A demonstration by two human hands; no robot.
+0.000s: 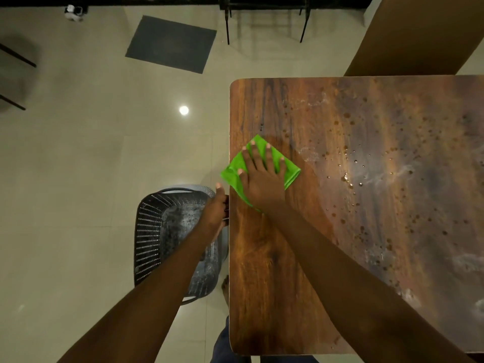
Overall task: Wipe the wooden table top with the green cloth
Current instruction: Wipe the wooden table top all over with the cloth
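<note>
The folded green cloth (292,172) lies at the left edge of the wooden table top (275,258), one corner overhanging. The right hand (262,182) presses it flat, fingers straight and spread. Droplets and pale smears mark the grain to the right. The left hand (216,208) meets the table edge above a black perforated plastic basket (154,231); what its fingers hold cannot be told. Beige floor tiles (78,153) lie below.

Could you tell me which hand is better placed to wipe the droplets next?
Right: the right hand presses flat on the cloth, droplets to its right; the left hand holds the basket.
</note>
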